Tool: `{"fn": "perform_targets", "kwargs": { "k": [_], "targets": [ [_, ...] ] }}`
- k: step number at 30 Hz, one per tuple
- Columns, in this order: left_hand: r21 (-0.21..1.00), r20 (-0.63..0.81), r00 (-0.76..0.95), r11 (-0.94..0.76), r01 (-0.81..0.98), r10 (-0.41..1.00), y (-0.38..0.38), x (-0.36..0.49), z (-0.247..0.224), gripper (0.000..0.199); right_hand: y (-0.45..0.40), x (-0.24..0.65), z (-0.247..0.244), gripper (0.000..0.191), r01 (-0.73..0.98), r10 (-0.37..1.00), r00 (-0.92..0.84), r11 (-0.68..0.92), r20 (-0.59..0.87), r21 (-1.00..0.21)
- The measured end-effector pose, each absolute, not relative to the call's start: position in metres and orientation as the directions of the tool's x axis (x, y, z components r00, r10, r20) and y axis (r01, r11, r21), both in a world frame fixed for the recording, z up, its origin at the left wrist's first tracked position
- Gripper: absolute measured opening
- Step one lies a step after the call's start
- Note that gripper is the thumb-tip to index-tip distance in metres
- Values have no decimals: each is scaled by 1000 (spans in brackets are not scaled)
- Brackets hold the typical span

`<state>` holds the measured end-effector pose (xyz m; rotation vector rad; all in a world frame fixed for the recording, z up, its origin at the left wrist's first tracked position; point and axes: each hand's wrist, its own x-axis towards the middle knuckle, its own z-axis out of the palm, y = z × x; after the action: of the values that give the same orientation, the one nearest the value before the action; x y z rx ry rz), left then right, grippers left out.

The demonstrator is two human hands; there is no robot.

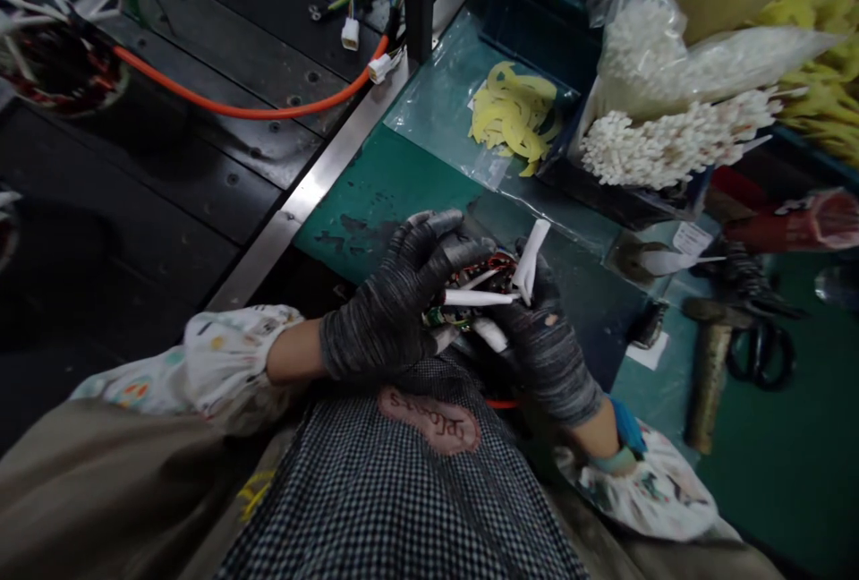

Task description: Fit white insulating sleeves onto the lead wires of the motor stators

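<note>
Close to my apron sits a motor stator (498,261), a round part with copper windings and coloured wires. My left hand (395,298), in a grey knit glove, curls around its left side with the fingers over the upper rim. On the opposite side my right hand (554,347), gloved alike, grips the stator's right edge beside the white sleeves. One white insulating sleeve (478,297) lies across the opening, and another white sleeve (532,256) sticks up near my right fingers. Both hands partly cover the stator; its underside is hidden.
Yellow curved pieces (514,115) lie on plastic at the back. Bundled white tubes (671,141) fill a bin. A hammer (708,374) and black scissors (761,356) rest at right. Beyond the metal edge (315,182), another stator (60,70) trails an orange cable (255,113) over dark slats.
</note>
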<state>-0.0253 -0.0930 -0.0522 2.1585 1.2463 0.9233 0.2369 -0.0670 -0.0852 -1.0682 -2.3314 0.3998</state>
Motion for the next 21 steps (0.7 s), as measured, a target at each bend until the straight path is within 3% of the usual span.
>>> {"fn": "perform_targets", "kwargs": {
  "k": [6,12,17,21],
  "targets": [
    [663,367,396,-535,524,842,-88,-27,-50,87,-61,240,-87,29,571,715,-608,696,346,-435],
    [699,385,339,-511,501,859,-95,-26,-56,78,-74,224,-79,30,611,752,-542,659,376,-438],
    [793,318,288,-420,442,903,-89,-33,-53,80,-65,216,-70,27,600,750,-529,662,397,-450],
    [892,195,414,-336,302,889,-52,-64,-58,89,-27,207,-74,30,550,725,-638,664,258,-506]
  ]
}}
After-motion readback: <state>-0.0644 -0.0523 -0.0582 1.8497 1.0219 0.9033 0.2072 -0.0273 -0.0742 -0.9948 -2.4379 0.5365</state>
